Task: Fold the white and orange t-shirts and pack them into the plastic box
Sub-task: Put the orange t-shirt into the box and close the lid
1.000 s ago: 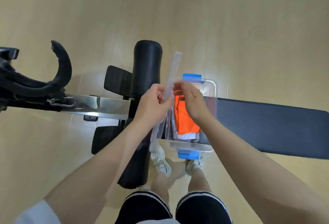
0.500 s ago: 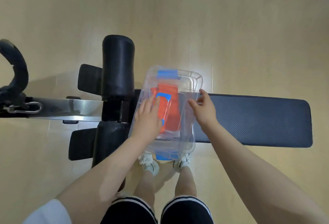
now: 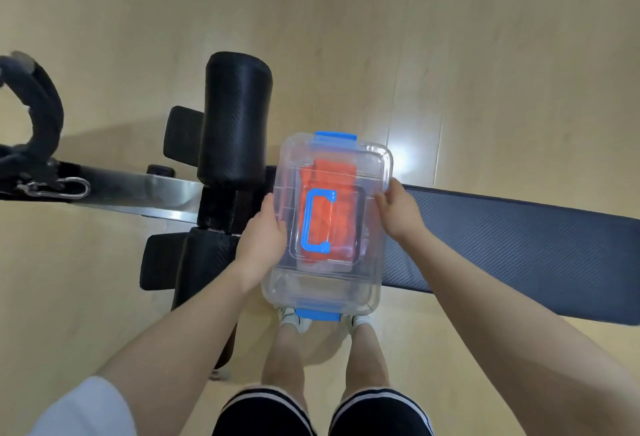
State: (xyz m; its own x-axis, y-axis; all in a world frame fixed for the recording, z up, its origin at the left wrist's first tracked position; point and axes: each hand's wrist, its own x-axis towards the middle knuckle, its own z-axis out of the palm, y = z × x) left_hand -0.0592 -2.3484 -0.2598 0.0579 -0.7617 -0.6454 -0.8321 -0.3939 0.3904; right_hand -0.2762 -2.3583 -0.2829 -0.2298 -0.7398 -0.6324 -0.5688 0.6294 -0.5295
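Both hands clasp lidded plastic box; orange t-shirt inside.

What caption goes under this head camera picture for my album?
Both hands, left hand and right hand, hold the lid on the plastic box with the orange t-shirt inside.

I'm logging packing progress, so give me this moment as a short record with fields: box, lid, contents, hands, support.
box: clear plastic box with blue latches
lid: on top, blue handle lying flat; whether the latches are snapped cannot be told
contents: orange t-shirt visible through the lid; white one not clearly seen
left hand: on the lid's left edge
right hand: on the lid's right edge
support: padded bench
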